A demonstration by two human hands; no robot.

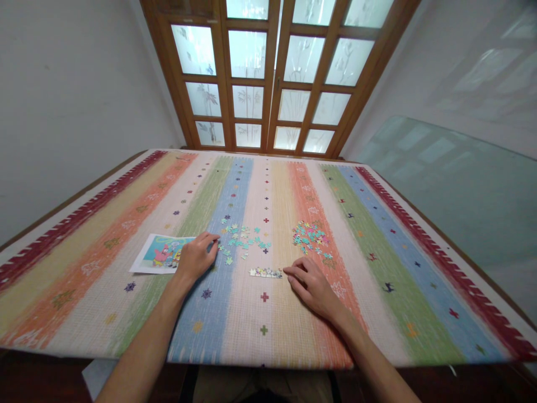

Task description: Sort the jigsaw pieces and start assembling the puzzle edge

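Joined strip: a short row of small pale cardboard jigsaw pieces already linked together [265, 272] lies flat just below the middle of the frame, on a cream stripe of the cloth.
Right hand: the right hand [312, 285] rests palm down just right of the joined strip, its fingers [293, 273] loosely spread and holding nothing, the tips touching or nearly touching the strip's right end.
Left hand: the left hand [196, 256] lies left of centre, fingers [210, 239] curled together and reaching to the edge of the loose pieces; whether they pinch a piece I cannot tell.
Loose pieces, centre: a scatter of turquoise jigsaw pieces [243, 239] spreads across the blue and cream stripes, just above the joined strip.
Loose pieces, right: a denser heap of mixed-colour jigsaw pieces [311, 236] sits on the orange stripe, above the right hand.
Reference print: a white-bordered cartoon picture sheet [161, 253] lies flat at the left, partly under the left wrist.
Table: a table covered with a woven cloth in broad coloured stripes [377, 268] fills the lower frame.
Background: wooden doors with frosted glass panes [268, 78] stand at the top centre.
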